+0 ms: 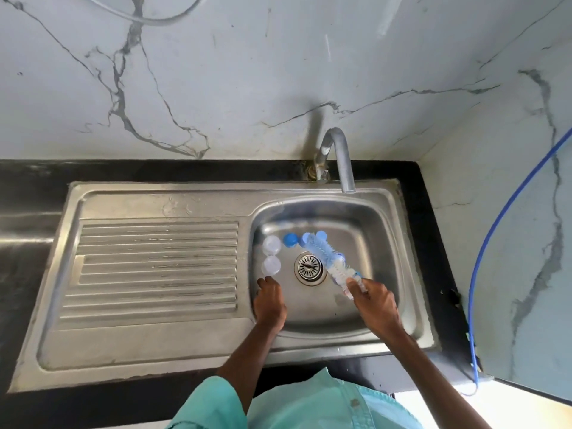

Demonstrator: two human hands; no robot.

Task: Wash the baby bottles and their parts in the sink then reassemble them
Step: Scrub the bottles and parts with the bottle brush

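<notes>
In the steel sink basin [365, 224] lie two clear round caps [271, 244] at the left and blue collar rings [291, 239] toward the back. A blue-and-white bottle brush [325, 252] lies slanted beside the drain [309, 266], over a clear bottle part [340, 274]. My right hand [371, 300] grips the brush's near end together with that clear part. Low at the basin's left wall, just below the lower cap [271, 265], my left hand [270, 300] reaches down with curled fingers; whether it holds anything is hidden.
A steel faucet [340, 159] arches over the basin's back edge, no water running. The ribbed drainboard [154, 267] lies to the left. Black countertop [28, 187] surrounds the sink, with marble walls behind and to the right. A blue hose [495, 243] hangs at the right.
</notes>
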